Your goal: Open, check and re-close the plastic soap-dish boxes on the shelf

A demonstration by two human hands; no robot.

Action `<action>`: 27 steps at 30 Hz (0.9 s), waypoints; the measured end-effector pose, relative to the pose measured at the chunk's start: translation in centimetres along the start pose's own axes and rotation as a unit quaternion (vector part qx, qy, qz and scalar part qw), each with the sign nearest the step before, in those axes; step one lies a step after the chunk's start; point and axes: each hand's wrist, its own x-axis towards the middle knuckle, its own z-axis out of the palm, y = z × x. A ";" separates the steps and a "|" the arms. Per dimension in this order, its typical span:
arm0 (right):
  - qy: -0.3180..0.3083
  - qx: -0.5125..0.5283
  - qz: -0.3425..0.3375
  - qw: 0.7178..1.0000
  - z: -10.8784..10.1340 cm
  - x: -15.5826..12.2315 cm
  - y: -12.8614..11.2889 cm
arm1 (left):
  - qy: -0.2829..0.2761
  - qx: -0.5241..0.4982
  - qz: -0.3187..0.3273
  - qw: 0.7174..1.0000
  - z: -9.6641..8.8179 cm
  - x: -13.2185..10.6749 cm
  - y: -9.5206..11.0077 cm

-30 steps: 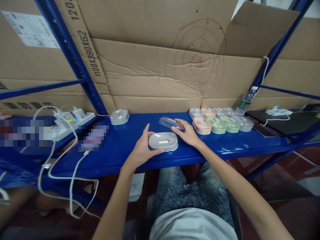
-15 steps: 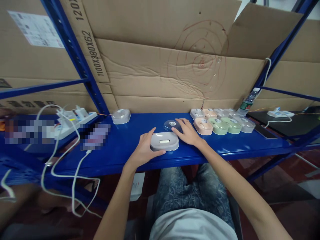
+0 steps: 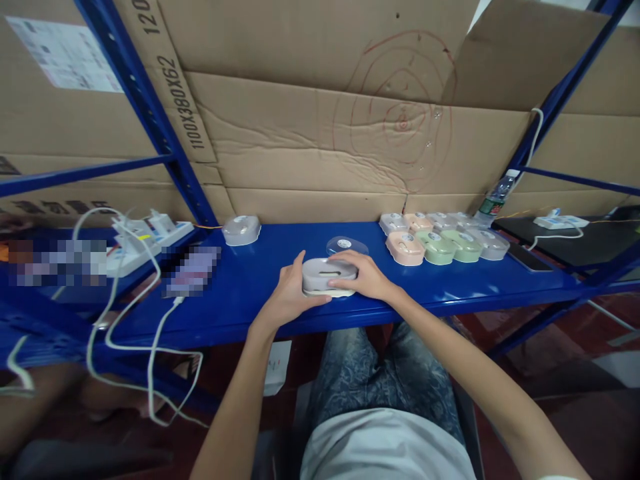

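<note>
In front of me on the blue shelf is a light grey oval plastic case [image 3: 314,277] with a slot in its top. A pale rim shows under its grey part; whether the two are joined I cannot tell. My left hand [image 3: 289,291] is curved around the case's left end, thumb along the front edge. My right hand [image 3: 367,275] grips the right end, its fingers over the top and its thumb at the front. Just behind the case lies a clear oval cover [image 3: 336,245] with a round white sticker, touched by neither hand.
Packed pink, green [image 3: 440,248] and grey cases stand in rows at the right, near a water bottle [image 3: 494,200]. Another grey case [image 3: 241,231] sits at the back left. A phone [image 3: 194,270] on a cable and a power strip [image 3: 150,250] lie left. Cardboard [image 3: 270,147] backs the shelf.
My right hand has let go of the clear cover, leaving it behind the case, and has moved left and nearer to grip the grey case. My left hand stays at the case's left end.
</note>
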 end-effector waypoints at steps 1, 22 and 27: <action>0.021 0.016 0.018 0.999 -0.1 0.1 0.1 | 0.002 -0.001 -0.003 1.000 0.0 0.0 0.1; 0.082 0.011 0.017 0.996 0.0 -0.4 -0.5 | -0.002 -0.002 0.018 1.000 -0.2 -0.1 -0.6; 0.016 -0.027 -0.020 0.999 0.2 -0.9 -1.1 | -0.002 -0.006 0.026 1.000 -0.1 0.0 -0.7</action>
